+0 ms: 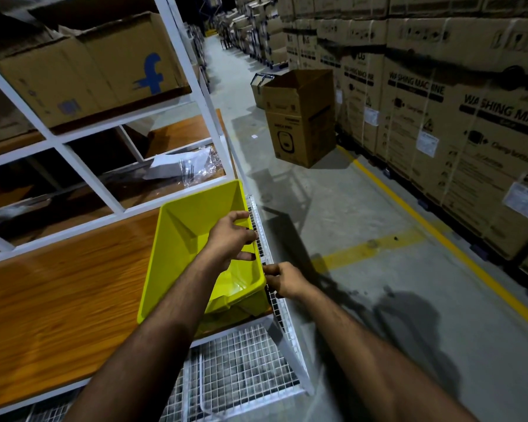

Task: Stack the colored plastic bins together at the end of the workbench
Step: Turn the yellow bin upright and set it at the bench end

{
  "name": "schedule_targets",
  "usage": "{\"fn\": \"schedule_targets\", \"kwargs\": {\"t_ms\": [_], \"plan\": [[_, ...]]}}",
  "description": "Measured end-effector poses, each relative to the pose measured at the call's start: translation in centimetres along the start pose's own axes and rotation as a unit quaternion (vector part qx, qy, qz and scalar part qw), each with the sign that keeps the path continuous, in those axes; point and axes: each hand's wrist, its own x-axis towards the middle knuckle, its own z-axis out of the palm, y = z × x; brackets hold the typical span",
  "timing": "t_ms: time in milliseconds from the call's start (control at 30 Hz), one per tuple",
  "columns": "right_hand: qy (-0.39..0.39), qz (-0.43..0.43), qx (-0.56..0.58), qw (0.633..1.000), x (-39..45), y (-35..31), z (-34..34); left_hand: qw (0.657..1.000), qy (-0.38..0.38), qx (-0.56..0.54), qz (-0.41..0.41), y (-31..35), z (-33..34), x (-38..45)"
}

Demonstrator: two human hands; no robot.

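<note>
A yellow plastic bin (180, 239) stands on the wooden workbench (58, 300) at its right end, against the white wire mesh side (261, 239). Its inside looks bare apart from a shiny patch at the bottom. My left hand (230, 239) hovers over the bin's right rim with fingers spread and loosely bent, holding nothing. My right hand (282, 281) is at the bin's near right corner, fingers curled at the rim beside the mesh. No other colored bin is visible.
White shelf frames (73, 147) rise behind the bench with cardboard boxes (104, 71) on top and clear plastic bags (195, 167) at the back. To the right lies a concrete aisle (363, 223) with yellow lines, an open carton (302, 117) and stacked washing machine boxes (454, 117).
</note>
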Motion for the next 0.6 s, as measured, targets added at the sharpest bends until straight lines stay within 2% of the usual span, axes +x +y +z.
{"fn": "schedule_targets", "kwargs": {"t_ms": [167, 333, 600], "plan": [[-0.004, 0.037, 0.006, 0.999, -0.18, -0.57, -0.13, 1.0, 0.001, -0.008, -0.002, -0.13, -0.06, -0.04], [-0.003, 0.03, -0.051, 0.998, -0.07, -0.5, -0.36, 1.0, 0.006, -0.003, 0.002, -0.18, -0.02, -0.11], [0.002, 0.033, -0.055, 0.998, -0.27, -0.82, -0.63, 1.0, 0.011, 0.008, 0.002, -0.08, 0.1, -0.13]]}}
